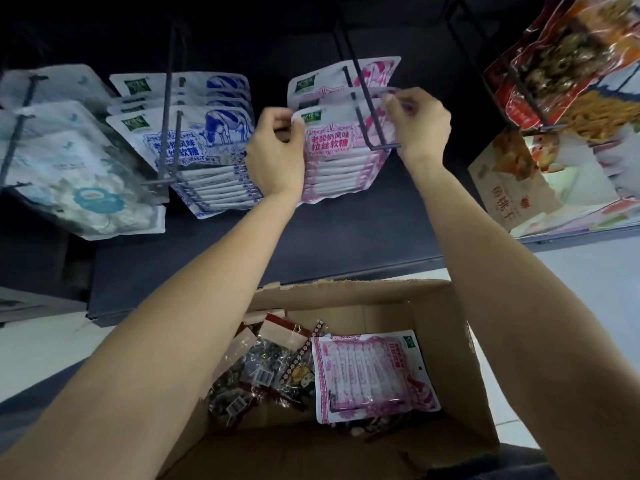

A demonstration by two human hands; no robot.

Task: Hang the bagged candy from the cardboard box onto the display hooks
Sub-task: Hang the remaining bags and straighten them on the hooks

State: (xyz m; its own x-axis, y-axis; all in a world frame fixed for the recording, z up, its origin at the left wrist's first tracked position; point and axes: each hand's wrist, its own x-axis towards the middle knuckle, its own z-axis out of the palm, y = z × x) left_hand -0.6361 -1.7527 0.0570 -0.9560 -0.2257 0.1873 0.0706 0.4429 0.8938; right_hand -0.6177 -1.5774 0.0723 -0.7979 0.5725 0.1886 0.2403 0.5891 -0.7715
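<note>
- A pink candy bag [329, 140] hangs at the front of a row of like bags on a dark display hook [367, 116], upright against the dark back panel [277, 36].
- The left hand [273, 157] pinches the bag's upper left corner, fingers curled onto the edge.
- The right hand [420, 123] holds the bag's upper right edge just beside the hook's wire, fingers curled together on the film (the fingertips themselves are blurred).
- Left of this row hang blue-and-white cow-print bags [207, 133] on their own hook, and further left a stack of pale bags [69, 161].
- At the right, red and orange snack packs [568, 57] hang above beige packets [512, 181].
- Below, between the forearms, stands an open cardboard box [464, 403]; inside lie one more pink bag [374, 372], face up and turned around, and beside it clear packets of dark wrapped sweets [263, 372].
</note>
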